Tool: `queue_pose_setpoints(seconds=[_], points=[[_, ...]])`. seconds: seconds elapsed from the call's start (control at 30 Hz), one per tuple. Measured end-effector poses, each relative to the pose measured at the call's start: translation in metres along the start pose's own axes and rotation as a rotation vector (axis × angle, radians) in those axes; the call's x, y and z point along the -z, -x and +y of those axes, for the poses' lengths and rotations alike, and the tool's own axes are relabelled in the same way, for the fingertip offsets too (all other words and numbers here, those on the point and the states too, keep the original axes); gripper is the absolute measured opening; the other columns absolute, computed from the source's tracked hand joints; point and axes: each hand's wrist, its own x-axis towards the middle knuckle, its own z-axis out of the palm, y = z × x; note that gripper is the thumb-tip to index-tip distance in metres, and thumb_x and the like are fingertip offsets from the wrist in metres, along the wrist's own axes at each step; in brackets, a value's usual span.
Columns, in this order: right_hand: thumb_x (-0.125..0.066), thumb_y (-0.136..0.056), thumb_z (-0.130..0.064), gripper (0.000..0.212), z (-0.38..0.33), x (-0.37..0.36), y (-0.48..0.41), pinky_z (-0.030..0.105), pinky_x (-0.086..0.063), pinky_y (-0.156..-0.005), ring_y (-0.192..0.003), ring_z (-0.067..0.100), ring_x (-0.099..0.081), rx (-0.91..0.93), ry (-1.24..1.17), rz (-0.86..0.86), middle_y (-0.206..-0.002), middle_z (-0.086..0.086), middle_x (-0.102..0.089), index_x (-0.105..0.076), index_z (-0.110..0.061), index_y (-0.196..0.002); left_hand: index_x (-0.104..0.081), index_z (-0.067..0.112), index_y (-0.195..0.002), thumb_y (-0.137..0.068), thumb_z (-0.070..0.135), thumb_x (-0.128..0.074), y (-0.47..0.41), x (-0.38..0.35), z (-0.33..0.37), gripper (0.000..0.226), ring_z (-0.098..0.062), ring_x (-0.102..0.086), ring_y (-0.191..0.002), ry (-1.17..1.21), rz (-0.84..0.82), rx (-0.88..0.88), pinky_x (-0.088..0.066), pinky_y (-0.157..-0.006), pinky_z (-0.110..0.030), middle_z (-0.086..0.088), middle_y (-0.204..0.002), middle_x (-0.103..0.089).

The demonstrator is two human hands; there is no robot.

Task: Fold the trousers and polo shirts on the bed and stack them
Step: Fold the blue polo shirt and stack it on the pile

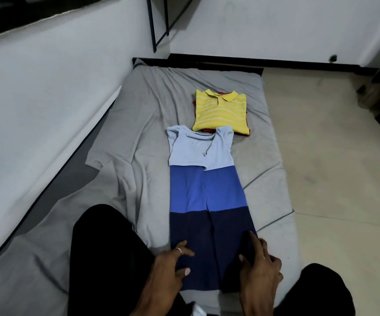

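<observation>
- A blue polo shirt [204,190], banded pale, mid and navy blue, lay lengthwise on the bed [152,106], with its sleeves folded in and its collar at the far end.
- The left hand [173,261] rested on the left edge of that shirt's navy band, near the hem. Its fingers were spread apart, a ring showed on one of them, and the thumb lay flat on the cloth.
- The right hand [259,267] lay over the right edge of the same navy band, index finger stretched forward. Whether it pinched the cloth or only pressed on it could not be told.
- A folded yellow striped polo shirt [221,111] sat just beyond the blue shirt's collar, on top of a red garment [207,130] of which only the edges showed.
- The person's black-clad leg [107,258] lay to the left of the blue shirt, on the rumpled grey sheet.
- Pale floor [332,156] ran along to the right of the blue shirt, past the bed's edge.
</observation>
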Motion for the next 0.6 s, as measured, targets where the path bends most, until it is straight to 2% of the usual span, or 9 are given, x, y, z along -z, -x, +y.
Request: queue_pose_setpoints(seconds=[0.1,0.17,0.23,0.3,0.33,0.4,0.47,0.53,0.6], points=[[-0.076,-0.091,-0.017,0.071,0.003,0.012,0.004,0.042,-0.042,-0.085,-0.085,0.023,-0.064,-0.007,-0.152,0.032,-0.091,-0.008,-0.070,-0.046,-0.048,-0.147,-0.069,0.050,-0.092,-0.084,0.001,-0.080,0.003,0.007,-0.004,0.051,0.007,-0.063,-0.117,0.009,0.043,-0.073,-0.043,-0.103,-0.008,0.023,-0.124,-0.069],[-0.075,-0.092,-0.016,0.061,0.005,0.020,0.005,0.038,-0.052,-0.075,-0.070,0.014,-0.065,0.027,-0.266,0.024,-0.078,-0.011,-0.070,-0.053,-0.052,-0.136,-0.071,0.046,-0.092,-0.084,-0.007,-0.069,0.008,0.012,-0.003,0.054,0.007,-0.066,-0.106,0.003,0.025,-0.125,-0.050,-0.094,-0.016,0.023,-0.106,-0.072],[-0.068,-0.096,-0.012,0.050,0.009,0.025,0.005,0.033,-0.057,-0.074,-0.075,0.008,-0.067,0.092,-0.357,-0.020,-0.093,-0.010,-0.076,-0.061,-0.052,-0.125,-0.073,0.039,-0.099,-0.069,-0.020,-0.045,0.014,0.019,0.000,0.071,0.003,-0.065,-0.108,-0.041,-0.063,-0.212,-0.050,-0.091,-0.016,0.021,-0.106,-0.067],[-0.060,-0.098,0.001,0.051,0.015,0.027,0.002,0.021,-0.055,-0.078,-0.088,0.002,-0.069,0.158,-0.383,-0.097,-0.106,-0.012,-0.076,-0.071,-0.047,-0.109,-0.072,0.029,-0.107,-0.053,-0.007,-0.026,0.015,0.018,-0.011,0.080,0.001,-0.061,-0.113,-0.099,-0.124,-0.290,-0.048,-0.094,-0.016,0.019,-0.114,-0.061],[-0.057,-0.095,0.008,0.056,0.020,0.028,0.001,0.014,-0.052,-0.078,-0.092,-0.002,-0.067,0.188,-0.372,-0.147,-0.106,-0.011,-0.076,-0.075,-0.045,-0.098,-0.071,0.026,-0.109,-0.054,-0.001,-0.025,0.014,0.013,-0.017,0.077,0.000,-0.060,-0.114,-0.113,-0.138,-0.281,-0.046,-0.095,-0.016,0.016,-0.117,-0.060],[-0.053,-0.088,0.019,0.066,0.030,0.031,-0.002,0.007,-0.046,-0.081,-0.097,-0.003,-0.065,0.229,-0.366,-0.283,-0.106,-0.006,-0.073,-0.076,-0.043,-0.086,-0.071,0.024,-0.101,-0.071,0.014,-0.044,0.014,0.009,-0.015,0.041,-0.009,-0.062,-0.107,-0.177,-0.092,-0.209,-0.048,-0.090,-0.022,0.011,-0.114,-0.065],[-0.051,-0.089,0.019,0.070,0.039,0.038,-0.004,0.006,-0.042,-0.090,-0.111,0.001,-0.062,0.249,-0.391,-0.389,-0.114,-0.006,-0.066,-0.073,-0.048,-0.095,-0.067,0.018,-0.080,-0.075,0.031,-0.061,0.008,0.003,-0.011,0.016,-0.020,-0.061,-0.086,-0.262,-0.079,-0.166,-0.045,-0.072,-0.027,0.003,-0.096,-0.068],[-0.059,-0.085,0.011,0.066,0.042,0.050,0.003,0.011,-0.042,-0.101,-0.124,0.006,-0.059,0.266,-0.461,-0.511,-0.124,-0.010,-0.059,-0.072,-0.047,-0.113,-0.060,0.015,-0.070,-0.074,0.023,-0.066,0.007,0.001,-0.009,0.011,-0.021,-0.053,-0.074,-0.166,-0.143,-0.140,-0.037,-0.059,-0.026,-0.004,-0.082,-0.063],[-0.070,-0.067,0.009,0.072,0.048,0.059,0.005,0.021,-0.049,-0.103,-0.128,0.008,-0.058,0.295,-0.555,-0.624,-0.135,-0.012,-0.053,-0.074,-0.036,-0.123,-0.057,0.015,-0.062,-0.065,0.019,-0.067,-0.001,0.000,-0.007,0.011,-0.022,-0.050,-0.071,-0.078,-0.142,-0.061,-0.033,-0.057,-0.027,-0.007,-0.076,-0.061]])
